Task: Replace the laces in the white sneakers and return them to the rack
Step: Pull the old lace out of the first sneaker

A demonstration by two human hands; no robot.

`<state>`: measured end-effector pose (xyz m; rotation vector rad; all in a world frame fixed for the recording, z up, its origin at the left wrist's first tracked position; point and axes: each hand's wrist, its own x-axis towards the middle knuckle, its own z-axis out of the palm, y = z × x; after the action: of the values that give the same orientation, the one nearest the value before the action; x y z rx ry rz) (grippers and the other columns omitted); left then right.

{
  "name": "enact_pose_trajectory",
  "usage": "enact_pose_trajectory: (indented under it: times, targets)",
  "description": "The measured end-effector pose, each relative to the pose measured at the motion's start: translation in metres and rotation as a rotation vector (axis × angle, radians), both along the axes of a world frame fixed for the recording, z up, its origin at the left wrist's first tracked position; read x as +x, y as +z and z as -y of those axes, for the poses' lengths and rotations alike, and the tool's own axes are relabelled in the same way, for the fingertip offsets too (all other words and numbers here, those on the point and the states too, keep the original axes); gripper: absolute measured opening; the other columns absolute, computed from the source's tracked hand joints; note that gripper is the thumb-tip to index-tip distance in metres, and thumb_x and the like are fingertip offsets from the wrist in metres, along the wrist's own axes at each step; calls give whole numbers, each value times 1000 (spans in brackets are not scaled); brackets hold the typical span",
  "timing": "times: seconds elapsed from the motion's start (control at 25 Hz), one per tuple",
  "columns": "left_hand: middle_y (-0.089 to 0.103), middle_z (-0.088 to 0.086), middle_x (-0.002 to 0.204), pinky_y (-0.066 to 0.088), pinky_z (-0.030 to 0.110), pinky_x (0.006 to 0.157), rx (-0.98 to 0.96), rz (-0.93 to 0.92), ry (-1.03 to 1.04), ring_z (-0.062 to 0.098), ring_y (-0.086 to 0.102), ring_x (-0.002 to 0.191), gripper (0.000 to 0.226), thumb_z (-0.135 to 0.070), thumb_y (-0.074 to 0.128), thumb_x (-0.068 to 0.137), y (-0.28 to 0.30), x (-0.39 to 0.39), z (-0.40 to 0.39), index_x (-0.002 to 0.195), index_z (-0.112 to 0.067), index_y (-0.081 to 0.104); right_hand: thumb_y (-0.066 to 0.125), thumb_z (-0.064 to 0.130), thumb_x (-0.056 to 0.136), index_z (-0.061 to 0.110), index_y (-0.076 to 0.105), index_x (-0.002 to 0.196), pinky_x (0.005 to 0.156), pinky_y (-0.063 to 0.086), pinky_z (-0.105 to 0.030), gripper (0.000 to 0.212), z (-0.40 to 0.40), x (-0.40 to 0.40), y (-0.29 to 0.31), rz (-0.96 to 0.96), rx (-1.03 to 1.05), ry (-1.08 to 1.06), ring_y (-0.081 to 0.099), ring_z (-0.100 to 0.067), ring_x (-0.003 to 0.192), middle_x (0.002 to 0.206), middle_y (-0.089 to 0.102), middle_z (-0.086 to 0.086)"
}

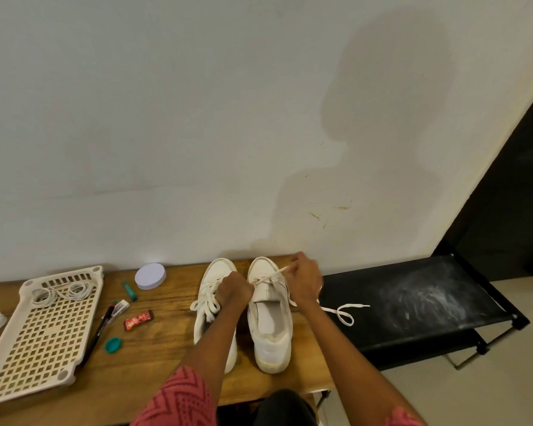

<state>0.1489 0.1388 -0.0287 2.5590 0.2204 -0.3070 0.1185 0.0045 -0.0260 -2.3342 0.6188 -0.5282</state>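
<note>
Two white low-top sneakers stand side by side near the far edge of the brown wooden table, toes to the wall, heels toward the person. Long axis of each runs far edge to near edge.

Sneaker on the person's left: laced, bow tied. Sneaker on the right: only the lowest eyelets threaded, tongue and upper eyelets bare.

Right hand is beside the right shoe's toe, fingers pinching the flat white lace, which runs taut from the eyelets up and right to them. Left hand is curled in a fist between the shoes at eyelet height; can't tell whether it grips the other lace end. A loose lace tail trails off the table's right edge over the black shoe rack.

Judgement: next eyelet lies nearer the person than the pinching fingers, so the lace must come back across the tongue. Right hand is closer.

White slotted plastic tray at the left edge holds coiled laces.
</note>
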Motion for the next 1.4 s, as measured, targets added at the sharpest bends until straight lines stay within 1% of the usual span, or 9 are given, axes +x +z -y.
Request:
enact_pose_trajectory:
  times: [0.08,0.16,0.48,0.6,0.76,1.0,1.12,1.28,1.4]
  targets:
    - [69,9,104,49,29,77,8,-7,2,25,65,98,26,-28,57,89,1,0,0,101,-8,68,57,8,89,11,63,105,77,50,-33,17,29,-8,6,79,168,-248,61,-25,93,97,66,-11]
    - [69,9,105,49,29,78,19,-9,7,25,65,98,25,-28,57,89,1,1,-1,100,-8,68,60,10,89,12,62,111,84,45,-33,22,43,-10,12,34,87,-271,56,-24,100,103,65,-10]
    - [68,11,108,51,32,84,30,26,5,27,63,102,30,-28,51,92,-5,1,-2,108,-9,68,45,11,94,7,47,126,94,38,-37,33,-54,5,12,-255,-520,543,52,-31,114,119,61,-15]
    - [67,11,110,49,32,84,33,35,-3,27,63,103,28,-25,49,93,-4,3,-4,109,-10,67,41,15,98,5,41,131,99,36,-38,35,-59,5,8,-329,-688,590,46,-33,124,129,54,-17]
    - [69,10,108,49,31,82,-4,22,14,26,64,100,34,-38,56,91,-3,0,-1,105,-10,69,72,22,81,12,56,116,81,48,-31,40,-36,3,2,-268,-679,460,59,-25,104,108,67,-11]
    - [67,10,111,49,33,87,7,34,28,27,63,103,31,-32,53,92,-3,0,-1,108,-7,66,48,16,95,8,35,137,101,34,-40,45,-45,13,-2,-357,-713,603,41,-32,127,130,55,-15]
    - [67,11,110,49,31,85,29,39,36,26,63,103,28,-27,51,94,-3,-1,0,108,-8,66,51,15,93,11,39,134,99,37,-36,44,-50,9,2,-296,-587,564,48,-29,120,126,58,-14]
    - [69,9,106,48,29,77,33,24,8,25,64,99,25,-27,55,91,-4,0,0,103,-9,68,58,7,88,14,53,118,79,46,-28,31,-6,1,14,-84,-136,104,59,-24,102,109,62,-8]
    - [69,9,106,48,29,76,39,21,7,25,64,100,27,-29,55,91,-6,1,-1,103,-10,69,58,9,91,13,49,120,75,48,-27,32,25,-1,21,-28,67,-125,58,-24,101,112,59,-11]
